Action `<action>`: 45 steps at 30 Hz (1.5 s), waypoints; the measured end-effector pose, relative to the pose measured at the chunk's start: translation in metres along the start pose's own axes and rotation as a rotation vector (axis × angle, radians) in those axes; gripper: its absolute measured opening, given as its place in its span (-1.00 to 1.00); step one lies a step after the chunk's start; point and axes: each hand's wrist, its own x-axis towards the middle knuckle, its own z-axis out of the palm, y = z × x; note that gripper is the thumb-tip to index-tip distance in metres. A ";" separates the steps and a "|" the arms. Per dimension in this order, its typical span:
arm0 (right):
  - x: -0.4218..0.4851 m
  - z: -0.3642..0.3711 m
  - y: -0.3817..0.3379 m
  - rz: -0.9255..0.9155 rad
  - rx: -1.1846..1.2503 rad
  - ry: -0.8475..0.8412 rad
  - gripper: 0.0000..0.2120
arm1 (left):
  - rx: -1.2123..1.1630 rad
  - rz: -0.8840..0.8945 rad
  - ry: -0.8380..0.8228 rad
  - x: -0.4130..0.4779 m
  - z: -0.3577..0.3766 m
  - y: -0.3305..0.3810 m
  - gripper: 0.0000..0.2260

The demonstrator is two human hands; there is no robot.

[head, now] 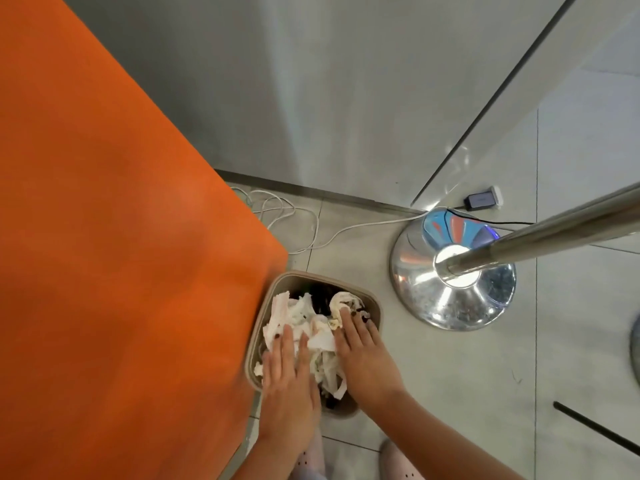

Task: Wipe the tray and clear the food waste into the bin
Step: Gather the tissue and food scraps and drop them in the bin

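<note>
White paper waste (320, 329) takes the press of the left hand (289, 370) and right hand (363, 355), both flat with fingers straight, inside a tan bin (376, 308) on the tiled floor (467, 375), just beside an orange worktop (121, 237); a steel stand base (415, 278) sits near.

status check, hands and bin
Left hand and right hand flat, pressing crumpled tissue paper down. Bin heaped to the rim. Orange table edge close beside it.

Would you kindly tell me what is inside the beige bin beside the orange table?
The bin holds crumpled white paper, with dark scraps toward the far side. The left hand and right hand press flat on the pile. Whatever lies under the paper and hands is covered.
</note>
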 end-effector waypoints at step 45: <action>-0.076 -0.187 -0.058 0.074 0.378 -0.070 -0.65 | -0.239 -0.160 -0.130 -0.044 -0.194 0.045 -0.70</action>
